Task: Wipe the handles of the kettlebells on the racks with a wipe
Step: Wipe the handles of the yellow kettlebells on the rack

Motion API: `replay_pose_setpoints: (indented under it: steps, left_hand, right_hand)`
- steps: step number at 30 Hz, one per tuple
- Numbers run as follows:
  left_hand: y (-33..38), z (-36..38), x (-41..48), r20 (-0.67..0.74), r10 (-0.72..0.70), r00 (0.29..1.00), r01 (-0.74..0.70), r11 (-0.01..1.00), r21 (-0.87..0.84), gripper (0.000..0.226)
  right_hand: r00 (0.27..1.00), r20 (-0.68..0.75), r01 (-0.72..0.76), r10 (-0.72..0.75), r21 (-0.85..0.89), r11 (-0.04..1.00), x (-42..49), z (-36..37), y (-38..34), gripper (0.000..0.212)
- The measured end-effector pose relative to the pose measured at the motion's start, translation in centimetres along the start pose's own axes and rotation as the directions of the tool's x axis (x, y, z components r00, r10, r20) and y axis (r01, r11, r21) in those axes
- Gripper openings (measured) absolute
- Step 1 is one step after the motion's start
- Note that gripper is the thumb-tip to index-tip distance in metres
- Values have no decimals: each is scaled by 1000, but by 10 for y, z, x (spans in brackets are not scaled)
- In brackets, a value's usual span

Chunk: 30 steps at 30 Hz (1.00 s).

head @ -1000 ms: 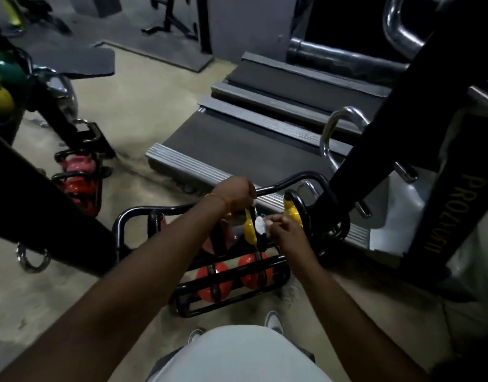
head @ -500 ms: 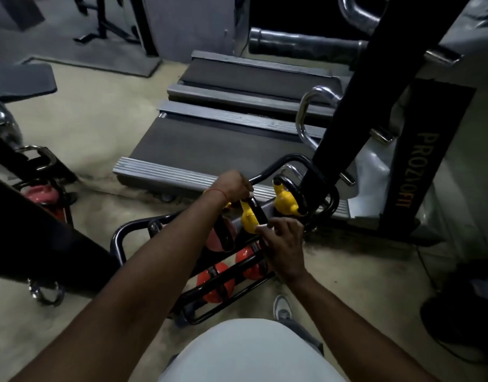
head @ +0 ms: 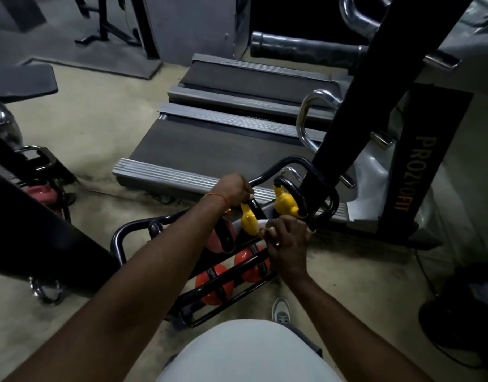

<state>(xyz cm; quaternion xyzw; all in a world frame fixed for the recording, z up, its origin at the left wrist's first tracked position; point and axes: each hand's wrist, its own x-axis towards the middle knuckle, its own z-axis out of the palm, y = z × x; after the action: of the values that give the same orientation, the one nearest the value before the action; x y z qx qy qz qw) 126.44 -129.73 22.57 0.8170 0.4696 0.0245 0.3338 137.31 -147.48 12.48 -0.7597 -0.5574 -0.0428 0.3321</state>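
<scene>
- Clenching round the top of a black looped handle [head: 256,209], the left grip [head: 234,188] has its fingers curled tight, up by the far rail of a black tubular steel rack [head: 289,160].
- That handle belongs to a small yellow kettlebell [head: 247,220], which leans tilted on the rack's upper tier, toward its right end.
- The right grip [head: 288,241] pinches a crumpled white wipe [head: 260,223] between thumb and fingertips; the other fingers are bent in.
- The wipe is pressed where the handle meets the yellow body, on the side nearest the person.
- A second yellow kettlebell with a black handle [head: 284,202] sits just beside the first, at the rack's right end, touched by neither grip.
- A pinkish-red kettlebell [head: 218,238] lies on the upper tier under the left forearm.
- Two orange-red kettlebells [head: 209,282] rest on the lower tier behind the near rail.
- The rack stands on a pale concrete floor [head: 85,133].
- A grey treadmill deck [head: 209,150] lies just beyond the far rail.
- A black upright panel with orange lettering [head: 411,175] rises past the right end.
- A grey shoe [head: 281,312] shows near the rack's near right corner.
</scene>
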Motion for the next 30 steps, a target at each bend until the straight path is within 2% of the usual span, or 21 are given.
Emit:
replay_pose_setpoints:
  steps: [2,3,5,7,8,10,13,15,18,20,22,24,26,30]
  left_hand:
    - [0,2,-1,11,-9,1000,9,1000,-2,32]
    - [0,2,-1,16,-13,1000,13,1000,6,34]
    - [1,4,-2,16,-19,1000,18,1000,21,38]
    - [2,5,-3,-1,-30,1000,30,999,15,42]
    - [2,6,-4,-11,-36,999,36,999,11,43]
    - [2,7,-4,-23,-43,999,43,999,13,43]
    - [2,7,-5,-25,-41,999,41,999,12,44]
    - [2,7,-5,-27,-41,999,41,999,6,44]
    - [2,8,-6,-31,-45,998,45,999,-6,44]
    - [2,8,-6,-26,-45,999,45,999,-6,44]
    - [3,8,-7,-22,-39,999,39,999,-4,44]
    - [4,7,-7,-21,-39,999,39,999,-10,44]
    - [4,7,-8,-20,-39,999,39,999,-13,43]
    - [3,6,-7,-19,-34,999,34,999,-10,44]
  right_hand:
    - [990,50,-134,128,145,980,12,-1,-4,20]
    - [974,119,-220,195,253,942,19,-1,-4,20]
    - [891,346,-436,294,474,765,32,-2,-4,25]
    - [791,529,-599,307,565,567,40,-7,-4,24]
    - [753,586,-647,300,573,503,42,-11,-5,23]
    - [713,644,-686,278,555,471,42,-20,-5,23]
    - [724,643,-674,251,581,457,33,-27,-2,22]
    - [776,577,-612,254,591,526,23,-26,4,18]
    - [905,365,-404,218,573,713,7,-21,6,8]
    - [971,186,-218,147,453,864,2,-12,3,18]
    - [990,80,-130,113,251,959,3,-3,-7,19]
    - [996,54,-79,75,76,994,6,7,-16,21]
    - [994,69,-79,80,-21,997,8,14,-23,27]
    - [987,68,-142,144,-35,989,-9,19,-15,22]
